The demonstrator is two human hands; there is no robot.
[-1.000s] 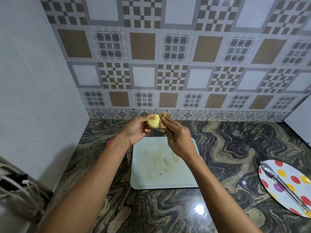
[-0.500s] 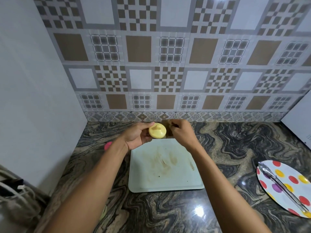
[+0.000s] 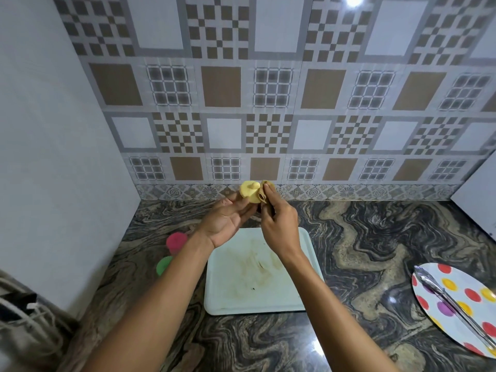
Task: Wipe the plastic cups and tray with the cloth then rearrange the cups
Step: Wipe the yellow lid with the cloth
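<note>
Two hands: left hand (image 3: 225, 222) grips the yellow cup (image 3: 249, 192), right hand (image 3: 280, 228) pinches the cloth (image 3: 265, 196). Probably light, slick plastic; hold its rim.

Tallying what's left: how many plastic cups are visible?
3: yellow cup in left hand; pink cup and green cup on counter beside tray. More may be hidden.

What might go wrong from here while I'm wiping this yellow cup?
The left hand holds the yellow cup only at its fingertips, so the cloth pushed by the right hand might knock it loose. The left forearm passes over the pink cup and green cup; lowering it may topple them. The tray shows brown smears, which would likely dirty a clean cup.
</note>
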